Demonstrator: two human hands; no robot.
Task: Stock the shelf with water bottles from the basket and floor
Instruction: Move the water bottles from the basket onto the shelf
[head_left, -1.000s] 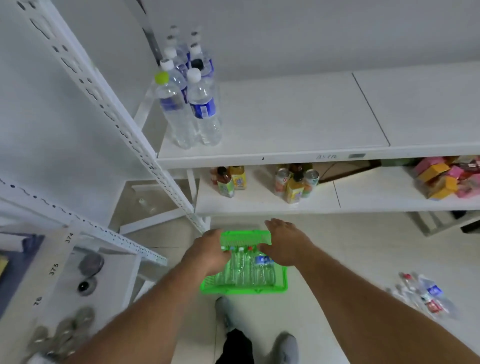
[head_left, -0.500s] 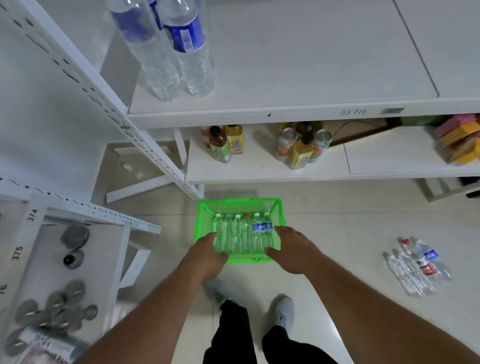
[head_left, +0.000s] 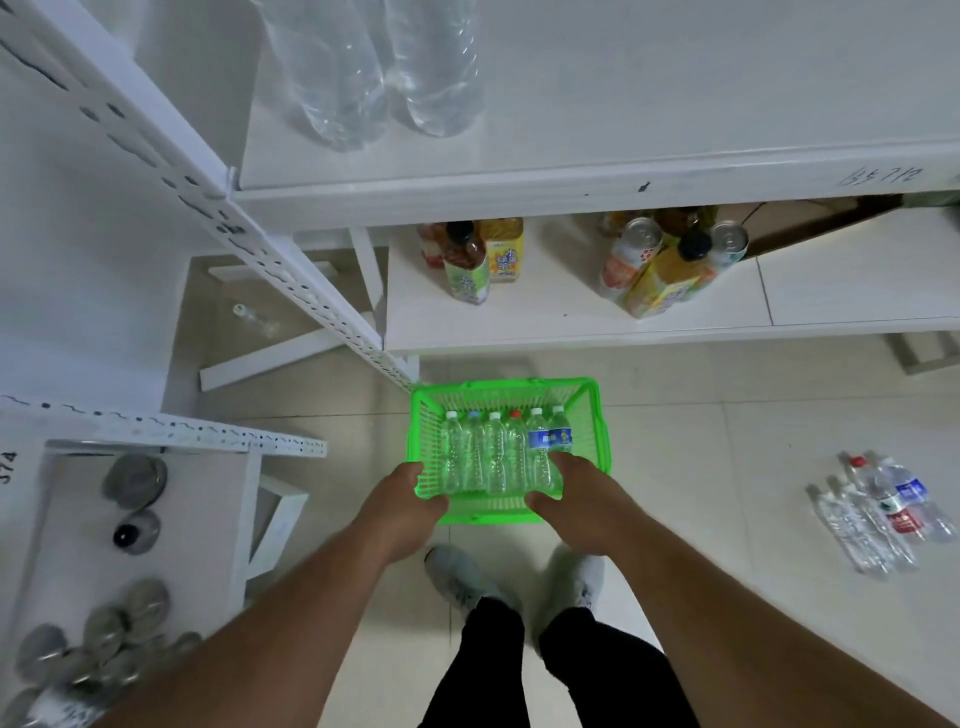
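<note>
Both hands were on the near end of the green basket (head_left: 506, 397): the left hand (head_left: 402, 506) had its fingers curled round the near left corner of the rim, and the right hand (head_left: 576, 501) gripped the near right part, fingertips reaching in against the bottles. Six small water bottles (head_left: 498, 454) lay side by side inside it, caps pointing toward the shelf. The basket sat low over the floor (head_left: 701, 441) right in front of the person's shoes (couldn't tell if it was resting on the tiles or just off them).

Up on the shelf (head_left: 649, 104) two big clear bottles (head_left: 384, 67) stood at its left front corner, with lots of bare board to their right. A second bunch of loose bottles (head_left: 878, 512) lay on the floor, well apart to the right.

My guess at what could go wrong: with the hold only at the near end, the far end could dip on the lift and the bottles would roll forward or spill out. That slotted upright post (head_left: 291, 270) was touching or nearly touching the far left corner too, so the rim could snag on it coming up. And the shelf's front edge hung right above, easy to bump.
</note>
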